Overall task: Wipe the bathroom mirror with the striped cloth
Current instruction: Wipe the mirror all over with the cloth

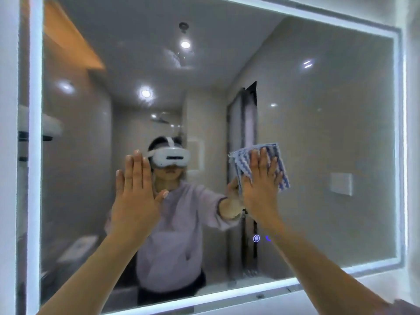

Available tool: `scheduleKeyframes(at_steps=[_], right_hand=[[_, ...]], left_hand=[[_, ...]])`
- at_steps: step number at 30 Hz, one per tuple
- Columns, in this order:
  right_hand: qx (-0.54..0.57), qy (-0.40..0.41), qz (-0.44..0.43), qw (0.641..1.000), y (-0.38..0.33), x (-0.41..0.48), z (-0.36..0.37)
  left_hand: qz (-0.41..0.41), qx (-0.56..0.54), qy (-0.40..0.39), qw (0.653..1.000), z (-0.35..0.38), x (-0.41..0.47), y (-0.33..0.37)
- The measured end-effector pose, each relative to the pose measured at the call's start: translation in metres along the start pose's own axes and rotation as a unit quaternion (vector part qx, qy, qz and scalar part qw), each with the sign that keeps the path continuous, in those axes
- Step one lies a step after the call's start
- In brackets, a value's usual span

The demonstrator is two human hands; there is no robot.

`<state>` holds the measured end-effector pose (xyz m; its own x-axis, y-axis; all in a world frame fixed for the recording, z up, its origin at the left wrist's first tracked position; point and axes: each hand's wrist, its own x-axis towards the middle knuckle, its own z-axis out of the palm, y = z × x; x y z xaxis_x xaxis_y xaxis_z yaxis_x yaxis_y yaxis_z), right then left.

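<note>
Pressing the striped cloth (281,165) flat against the mirror (329,98) just right of its middle with straight fingers, the right hand (261,185) has wide bare glass toward the lit right edge, while the left hand (136,192) is raised open, fingers straight, holding nothing.
</note>
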<state>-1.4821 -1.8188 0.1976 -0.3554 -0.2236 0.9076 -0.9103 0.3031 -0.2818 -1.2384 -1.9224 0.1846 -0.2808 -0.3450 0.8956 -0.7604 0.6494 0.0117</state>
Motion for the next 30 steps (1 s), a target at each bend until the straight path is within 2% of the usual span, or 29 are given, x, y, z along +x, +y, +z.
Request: scheduleKeyframes(at_steps=[2, 4, 6, 9, 11, 14, 16, 18, 20, 21, 23, 26, 28, 30], right_hand=[[-0.018, 0.000, -0.123, 0.992, -0.019, -0.029, 0.010], [-0.047, -0.031, -0.262, 0.963, -0.027, -0.059, 0.020], [-0.051, -0.051, -0.322, 0.944, -0.020, -0.068, 0.023], [-0.051, -0.067, -0.353, 0.932, -0.007, -0.054, 0.015], [-0.047, -0.063, -0.289, 0.954, 0.000, -0.041, 0.009], [-0.034, -0.022, -0.108, 0.993, 0.027, -0.005, -0.003], [-0.043, -0.039, -0.015, 0.998, 0.053, 0.021, -0.008], [-0.007, -0.046, 0.052, 0.998, 0.060, 0.034, -0.010], [0.020, -0.040, 0.067, 0.997, 0.048, 0.029, -0.009], [0.012, -0.038, 0.024, 0.999, 0.040, 0.020, -0.008], [-0.011, -0.041, -0.129, 0.991, 0.030, -0.008, -0.004], [-0.028, -0.089, -0.297, 0.950, 0.040, -0.037, 0.001], [-0.045, -0.088, -0.356, 0.929, 0.055, -0.031, -0.001], [-0.040, -0.077, -0.345, 0.935, 0.072, -0.016, -0.007]], left_hand=[[-0.001, -0.007, 0.000, 1.000, 0.001, 0.000, 0.000], [0.003, -0.014, 0.003, 1.000, 0.002, 0.000, -0.001], [0.004, -0.013, -0.003, 1.000, 0.003, 0.000, -0.002], [0.007, -0.010, -0.008, 1.000, 0.000, 0.000, 0.000], [0.010, -0.006, -0.012, 1.000, -0.004, -0.001, 0.001], [0.006, -0.001, -0.014, 1.000, -0.009, -0.003, 0.004], [0.011, 0.007, -0.019, 1.000, -0.012, -0.004, 0.007], [0.010, 0.012, -0.022, 1.000, -0.014, -0.002, 0.011], [0.004, 0.020, -0.023, 1.000, -0.013, -0.002, 0.014], [0.001, 0.026, -0.023, 0.999, -0.012, -0.001, 0.015], [-0.005, 0.041, -0.019, 0.999, -0.009, 0.000, 0.014], [-0.023, 0.067, -0.030, 0.997, -0.011, 0.003, 0.016], [-0.049, 0.074, -0.040, 0.995, -0.016, 0.004, 0.022], [-0.058, 0.101, -0.046, 0.992, -0.022, 0.003, 0.037]])
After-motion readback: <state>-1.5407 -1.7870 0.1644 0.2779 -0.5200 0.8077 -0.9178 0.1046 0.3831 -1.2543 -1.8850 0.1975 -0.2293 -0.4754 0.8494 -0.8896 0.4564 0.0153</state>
